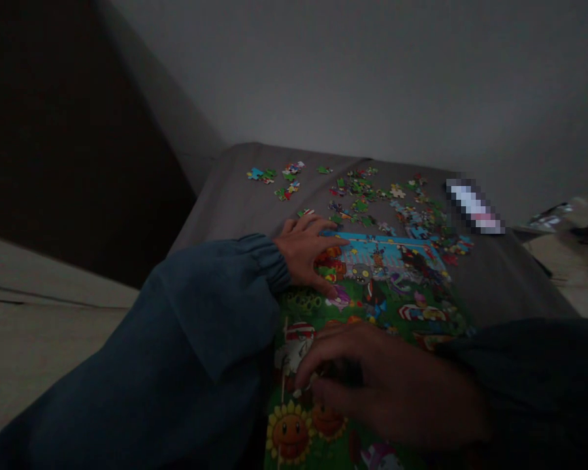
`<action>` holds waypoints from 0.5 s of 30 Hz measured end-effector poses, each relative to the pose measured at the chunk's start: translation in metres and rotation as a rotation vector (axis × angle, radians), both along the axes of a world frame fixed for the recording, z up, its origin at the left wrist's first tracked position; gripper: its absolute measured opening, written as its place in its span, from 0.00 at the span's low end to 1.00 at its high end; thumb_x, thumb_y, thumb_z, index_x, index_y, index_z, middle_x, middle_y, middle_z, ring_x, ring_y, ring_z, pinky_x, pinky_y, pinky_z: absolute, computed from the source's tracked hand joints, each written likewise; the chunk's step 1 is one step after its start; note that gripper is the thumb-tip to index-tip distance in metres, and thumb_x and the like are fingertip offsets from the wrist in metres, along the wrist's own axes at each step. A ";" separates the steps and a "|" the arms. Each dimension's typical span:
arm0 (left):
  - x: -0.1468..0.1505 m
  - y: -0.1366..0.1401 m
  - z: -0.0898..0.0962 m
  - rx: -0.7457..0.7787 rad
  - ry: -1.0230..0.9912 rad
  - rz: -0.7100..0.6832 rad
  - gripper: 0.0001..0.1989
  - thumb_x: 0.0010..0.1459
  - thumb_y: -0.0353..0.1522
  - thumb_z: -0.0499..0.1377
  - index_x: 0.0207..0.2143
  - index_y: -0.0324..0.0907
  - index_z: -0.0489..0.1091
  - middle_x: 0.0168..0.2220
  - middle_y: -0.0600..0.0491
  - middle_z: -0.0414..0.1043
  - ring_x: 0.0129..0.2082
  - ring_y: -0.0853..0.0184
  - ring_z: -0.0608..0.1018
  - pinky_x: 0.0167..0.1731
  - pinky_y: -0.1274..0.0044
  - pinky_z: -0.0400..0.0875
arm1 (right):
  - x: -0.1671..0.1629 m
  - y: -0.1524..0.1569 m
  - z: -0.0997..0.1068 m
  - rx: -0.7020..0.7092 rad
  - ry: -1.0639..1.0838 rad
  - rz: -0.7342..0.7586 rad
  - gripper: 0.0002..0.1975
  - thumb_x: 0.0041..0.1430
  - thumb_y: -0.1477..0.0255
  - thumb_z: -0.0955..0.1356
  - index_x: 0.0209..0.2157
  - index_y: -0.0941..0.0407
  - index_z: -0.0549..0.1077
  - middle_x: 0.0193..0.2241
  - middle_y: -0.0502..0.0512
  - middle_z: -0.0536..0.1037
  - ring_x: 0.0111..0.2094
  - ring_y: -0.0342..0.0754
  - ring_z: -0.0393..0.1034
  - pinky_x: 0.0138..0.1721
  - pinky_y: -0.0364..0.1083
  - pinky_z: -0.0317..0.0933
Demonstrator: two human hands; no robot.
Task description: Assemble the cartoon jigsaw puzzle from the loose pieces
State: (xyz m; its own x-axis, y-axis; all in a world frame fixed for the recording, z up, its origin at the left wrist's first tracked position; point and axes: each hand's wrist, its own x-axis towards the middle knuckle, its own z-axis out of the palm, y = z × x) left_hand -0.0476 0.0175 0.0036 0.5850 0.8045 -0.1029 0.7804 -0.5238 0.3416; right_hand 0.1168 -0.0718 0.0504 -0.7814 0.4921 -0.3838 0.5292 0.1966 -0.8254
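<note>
A colourful cartoon jigsaw puzzle (372, 313) lies in front of me, showing sunflowers, plants and a blue band along its far edge. My left hand (306, 251) rests at its far left corner, fingers spread across the edge and picture. Nothing shows in that hand. Nearer to me, my right hand (372, 372) is over the lower left part of the puzzle, just above the sunflowers. Its fingers are curved, with thumb and index tips a little apart and close to the picture. The right palm and forearm hide much of the puzzle's near right part.
Loose puzzle pieces (362, 189) are scattered over the grey cloth (215, 202) beyond the puzzle, with a small group (261, 174) at far left. A blurred-out phone-like object (475, 207) lies at the right. A pale wall (353, 78) stands behind; the light is dim.
</note>
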 end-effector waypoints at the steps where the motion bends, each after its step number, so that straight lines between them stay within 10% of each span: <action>1: 0.000 0.000 0.000 0.005 -0.001 -0.003 0.47 0.38 0.57 0.61 0.61 0.54 0.56 0.65 0.49 0.48 0.63 0.44 0.46 0.55 0.51 0.46 | -0.002 0.000 -0.002 -0.008 -0.015 -0.004 0.10 0.53 0.79 0.65 0.33 0.55 0.77 0.25 0.47 0.75 0.26 0.39 0.68 0.26 0.37 0.58; 15: -0.001 0.000 -0.002 0.048 -0.020 -0.037 0.47 0.39 0.57 0.61 0.60 0.53 0.56 0.64 0.46 0.48 0.63 0.46 0.46 0.54 0.51 0.47 | -0.009 -0.002 -0.013 0.023 -0.111 0.027 0.04 0.53 0.73 0.68 0.28 0.56 0.77 0.22 0.45 0.75 0.24 0.36 0.69 0.23 0.34 0.55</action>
